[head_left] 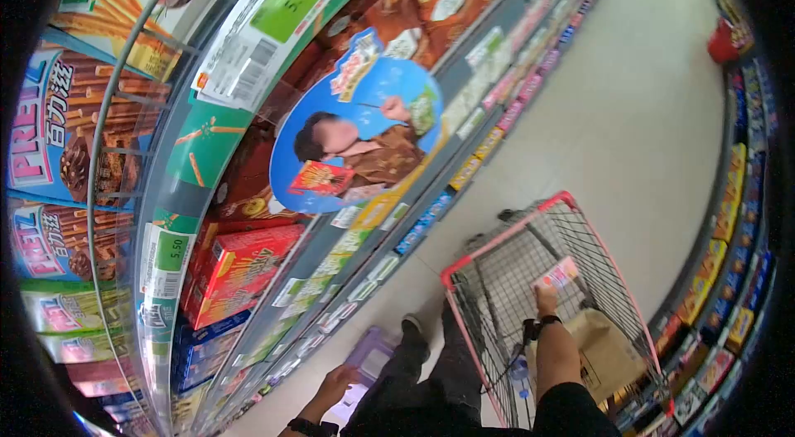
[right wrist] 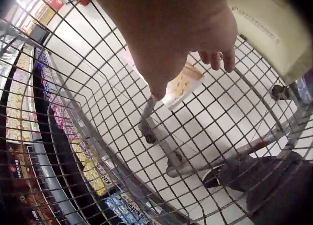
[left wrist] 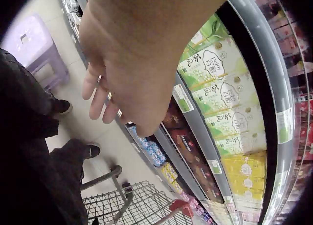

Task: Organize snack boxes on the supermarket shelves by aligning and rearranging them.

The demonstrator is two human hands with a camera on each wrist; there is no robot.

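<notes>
My right hand (head_left: pixel 546 299) reaches down into a red-rimmed wire shopping cart (head_left: pixel 497 251) and pinches a small pink and white snack box (head_left: pixel 559 274) by its near end. In the right wrist view the right hand (right wrist: pixel 190 44) holds the box (right wrist: pixel 183 85) just above the cart's mesh floor (right wrist: pixel 98 112). My left hand (head_left: pixel 335 386) hangs low beside my leg and holds nothing. The left wrist view shows that left hand (left wrist: pixel 122 73) with fingers (left wrist: pixel 98 100) loose and straight, a little way from the shelf edge.
Tall shelves (head_left: pixel 248 213) of snack boxes run along my left, with a round blue advert (head_left: pixel 356 131). A purple plastic stool (head_left: pixel 370 354) stands by my feet. A brown paper bag (head_left: pixel 609 346) lies in the cart. More shelves (head_left: pixel 737 213) line the right side, with open floor (head_left: pixel 629 106) ahead.
</notes>
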